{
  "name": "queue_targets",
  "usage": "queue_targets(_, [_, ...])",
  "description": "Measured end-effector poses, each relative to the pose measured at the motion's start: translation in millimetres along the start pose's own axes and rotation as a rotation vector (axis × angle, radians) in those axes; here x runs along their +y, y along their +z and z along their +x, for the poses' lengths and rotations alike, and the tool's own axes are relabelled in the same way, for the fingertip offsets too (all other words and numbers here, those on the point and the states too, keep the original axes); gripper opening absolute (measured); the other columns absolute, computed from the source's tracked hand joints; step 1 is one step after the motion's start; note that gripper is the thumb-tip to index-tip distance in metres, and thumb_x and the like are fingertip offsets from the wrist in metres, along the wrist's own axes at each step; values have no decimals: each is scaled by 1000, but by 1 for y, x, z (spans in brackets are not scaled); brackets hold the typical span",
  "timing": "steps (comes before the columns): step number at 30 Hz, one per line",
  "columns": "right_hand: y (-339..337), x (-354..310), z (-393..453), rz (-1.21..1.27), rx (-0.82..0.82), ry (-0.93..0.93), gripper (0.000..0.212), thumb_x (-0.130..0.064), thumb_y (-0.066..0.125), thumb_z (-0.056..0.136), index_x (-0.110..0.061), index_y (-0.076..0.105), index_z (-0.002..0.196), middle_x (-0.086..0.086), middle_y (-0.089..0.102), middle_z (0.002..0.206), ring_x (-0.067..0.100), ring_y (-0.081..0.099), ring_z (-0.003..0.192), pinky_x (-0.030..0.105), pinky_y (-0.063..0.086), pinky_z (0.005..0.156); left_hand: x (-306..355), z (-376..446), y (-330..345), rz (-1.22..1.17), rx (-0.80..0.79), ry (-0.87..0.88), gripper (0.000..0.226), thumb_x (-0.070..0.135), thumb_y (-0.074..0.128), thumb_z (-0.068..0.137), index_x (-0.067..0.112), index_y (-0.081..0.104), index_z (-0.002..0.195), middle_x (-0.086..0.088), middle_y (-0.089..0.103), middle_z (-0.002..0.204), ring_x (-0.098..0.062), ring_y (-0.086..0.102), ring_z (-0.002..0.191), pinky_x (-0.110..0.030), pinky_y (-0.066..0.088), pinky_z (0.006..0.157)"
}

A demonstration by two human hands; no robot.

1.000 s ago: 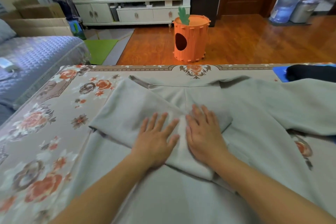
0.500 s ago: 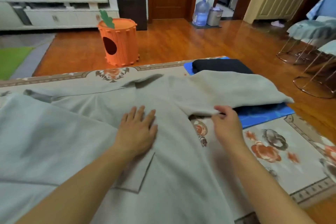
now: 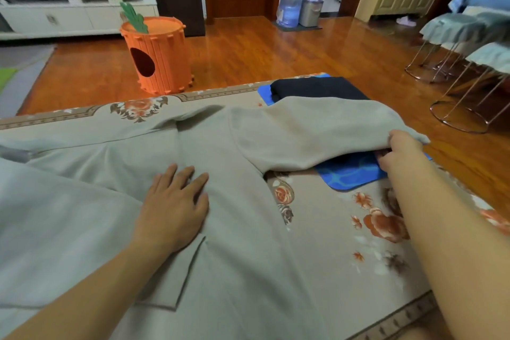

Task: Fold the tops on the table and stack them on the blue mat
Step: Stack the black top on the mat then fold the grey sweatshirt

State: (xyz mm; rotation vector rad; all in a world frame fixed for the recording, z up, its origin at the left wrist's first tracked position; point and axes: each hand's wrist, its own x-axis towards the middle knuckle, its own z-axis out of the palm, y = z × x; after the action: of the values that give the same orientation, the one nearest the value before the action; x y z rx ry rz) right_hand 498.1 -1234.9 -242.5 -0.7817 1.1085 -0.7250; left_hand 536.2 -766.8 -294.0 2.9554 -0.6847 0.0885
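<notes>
- grey top (image 3: 226, 229) spread flat across the lower left and centre of the frame, on the floral tablecloth (image 3: 345, 243); one sleeve already lies folded over its body at lower left; a patch pocket shows at lower centre
- right sleeve (image 3: 309, 130) of the grey top extends toward centre right; its end is raised off the cloth and overlaps the blue mat (image 3: 350, 176)
- left hand (image 3: 174, 207) rests palm down on the body of the grey top, left of centre; fingers straight and spread, gripping nothing
- right hand (image 3: 400, 154) at centre right; fingers curled under the sleeve end and thumb on top, pinching the fabric above the mat
- blue mat sits on the table's far right corner, right of centre; partly covered by the sleeve
- folded dark top (image 3: 317, 88) lies on the far part of the mat, just above the sleeve in the frame
- beyond the table: orange carrot-shaped bin (image 3: 157, 55) on the wood floor, upper left of centre; water jug (image 3: 289, 5) and a small metal bin (image 3: 310, 11) by the door at upper centre; wire-legged stools (image 3: 463, 63) at upper right
</notes>
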Motion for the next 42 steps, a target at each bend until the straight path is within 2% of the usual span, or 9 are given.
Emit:
queue_targets(5, [-1, -18, 4, 85, 65, 17, 37, -15, 72, 81, -27, 66, 115, -6, 72, 107, 15, 72, 82, 25, 56, 49, -1, 1, 2, -9, 11, 5, 63, 53, 22, 94, 36, 47, 149, 3, 42, 157, -28, 25, 150, -47, 22, 123])
queue_targets(10, [32, -50, -92, 130, -270, -156, 31, -9, 66, 87, -14, 59, 118, 7, 66, 109, 22, 69, 95, 36, 60, 71, 0, -2, -7, -126, 46, 18, 56, 47, 34, 93, 27, 53, 143, -1, 44, 155, -27, 31, 146, -46, 25, 122])
queue_targets(17, [108, 13, -289, -138, -1080, -579, 34, -4, 61, 88, -20, 58, 117, 3, 67, 118, 16, 64, 113, 41, 52, 101, -57, -43, -116, -1596, 293, -475, 36, 32, 53, 95, 13, 64, 124, -11, 65, 124, -28, 66, 113, -50, 46, 109])
queue_targets(20, [90, 99, -359, -621, -1498, -875, 42, -13, 68, 89, -12, 55, 129, -7, 64, 116, -7, 57, 102, 15, 44, 95, -120, -91, -156, -2018, 183, -615, 54, 50, 47, 97, 9, 57, 131, -21, 68, 124, -41, 68, 113, -64, 47, 101])
queue_targets(22, [63, 157, -364, -1044, -1738, -1070, 65, -21, 71, 88, -13, 44, 147, 2, 52, 144, 6, 47, 130, 22, 34, 113, -153, -121, -163, -2102, 48, -666, 55, 55, 53, 92, 16, 60, 130, -15, 72, 119, -36, 70, 109, -61, 51, 96])
queue_targets(27, [39, 177, -280, -1168, -1343, -1419, 69, -16, 52, 69, -11, 56, 138, 14, 55, 140, 29, 47, 129, 54, 41, 108, -184, -162, -123, -1701, -162, -1031, 39, 28, 60, 97, 5, 67, 127, -19, 72, 120, -34, 73, 98, -50, 62, 77])
queue_targets(33, [44, 147, -224, -1830, -1005, -1251, 85, -33, 59, 86, -28, 17, 159, 4, 6, 167, 27, 3, 152, 42, 10, 122, -169, -141, -137, -1380, 22, -952, 10, 1, 59, 93, 7, 64, 87, -20, 66, 101, -30, 62, 83, -43, 52, 87])
queue_targets(36, [49, 164, -222, -1823, -967, -1270, 70, -22, 51, 93, -28, 26, 158, 5, 15, 166, 31, 14, 150, 43, 18, 122, -175, -153, -155, -1360, 89, -975, 6, 3, 59, 94, 6, 64, 93, -20, 67, 93, -32, 63, 81, -42, 53, 83])
queue_targets(42, [52, 157, -215, -1981, -784, -1235, 63, -12, 44, 92, -32, 38, 151, 3, 26, 163, 39, 39, 131, 44, 36, 110, -190, -186, -117, -764, -233, -919, 16, 14, 62, 94, 15, 63, 110, -16, 67, 100, -32, 68, 83, -40, 62, 64])
